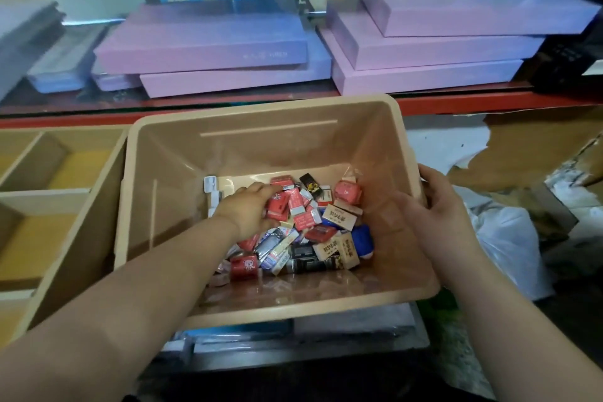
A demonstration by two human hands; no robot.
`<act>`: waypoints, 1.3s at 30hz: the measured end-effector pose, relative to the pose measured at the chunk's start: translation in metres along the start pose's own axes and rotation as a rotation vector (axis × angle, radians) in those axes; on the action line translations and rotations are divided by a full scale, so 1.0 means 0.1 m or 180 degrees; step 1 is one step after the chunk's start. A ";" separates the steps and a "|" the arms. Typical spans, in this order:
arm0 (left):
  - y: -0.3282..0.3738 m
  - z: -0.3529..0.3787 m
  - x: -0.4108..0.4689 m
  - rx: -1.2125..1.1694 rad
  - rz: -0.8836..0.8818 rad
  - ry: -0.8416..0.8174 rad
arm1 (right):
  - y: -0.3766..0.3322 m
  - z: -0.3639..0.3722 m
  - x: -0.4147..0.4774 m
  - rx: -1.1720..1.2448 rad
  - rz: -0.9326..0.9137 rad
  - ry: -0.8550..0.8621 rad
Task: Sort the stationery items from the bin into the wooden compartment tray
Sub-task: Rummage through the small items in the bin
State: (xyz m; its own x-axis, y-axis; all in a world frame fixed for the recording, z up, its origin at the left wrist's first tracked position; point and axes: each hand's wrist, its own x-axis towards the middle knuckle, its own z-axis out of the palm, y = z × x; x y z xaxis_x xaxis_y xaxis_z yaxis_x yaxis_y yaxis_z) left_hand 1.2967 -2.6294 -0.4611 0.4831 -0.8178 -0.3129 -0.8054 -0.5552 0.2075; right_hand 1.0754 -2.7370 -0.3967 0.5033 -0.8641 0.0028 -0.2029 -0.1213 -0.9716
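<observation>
A large beige rectangular plastic bin (261, 108) takes up the middle. The right hand (437, 202) grips its right rim, fingers hooked over the outer edge and thumb lying against the inner wall. Outward from the left hand (251, 210), touching the bin's left wall, lies the pale wooden compartment tray (49, 196), with its yellow-floored sections open to view. Beyond both hands, past the bin's far rim, flat lilac cardboard boxes (208, 42) are stacked on a red-edged shelf (456, 101). Just outside the right hand's wrist lies a crumpled white plastic bag (509, 238).

The mixed pile of small stationery items (303, 232) lies heaped on the bin floor, under and between the two hands. The left hand reaches down into it, fingers and thumb curled round a clutch of small red-and-white wrapped packets (277, 206). Toward the right hand lie tan cardboard boxes with dark lettering (339, 217) and a rounded blue item (362, 238). Just beyond the left fingertips lies a small black box (308, 181). Below the left wrist lies a red packet printed with a bear (244, 268).
</observation>
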 end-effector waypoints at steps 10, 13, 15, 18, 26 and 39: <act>-0.05 -0.05 -0.03 -0.0139 -0.0233 0.0123 | -0.03 0.01 0.04 -0.0120 -0.0029 -0.0025; -0.03 -0.11 -0.04 -0.0621 -0.0411 0.0061 | -0.02 0.01 0.03 -0.0115 -0.0060 -0.0023; 0.06 -0.16 -0.02 -0.0921 -0.0449 0.0194 | -0.01 0.00 0.01 -0.0067 -0.0071 -0.0039; 0.32 -0.26 -0.03 -0.1092 -0.0204 0.0256 | 0.02 -0.01 0.00 0.0022 -0.0104 -0.0079; 0.88 -0.12 -0.05 -0.1013 0.0622 -0.0412 | 0.06 0.00 0.04 0.0083 -0.0173 -0.0031; 1.02 0.00 0.45 -0.0312 0.0580 0.0327 | 0.14 -0.01 0.10 0.0044 -0.0269 -0.0033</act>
State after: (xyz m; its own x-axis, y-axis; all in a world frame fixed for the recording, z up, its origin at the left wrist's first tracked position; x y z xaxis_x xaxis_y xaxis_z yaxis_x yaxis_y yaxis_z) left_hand 1.2361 -2.7226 -0.4539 0.3692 -0.9142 -0.1670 -0.8477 -0.4050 0.3426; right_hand 1.0771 -2.7477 -0.4101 0.5268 -0.8460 0.0824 -0.1478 -0.1866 -0.9713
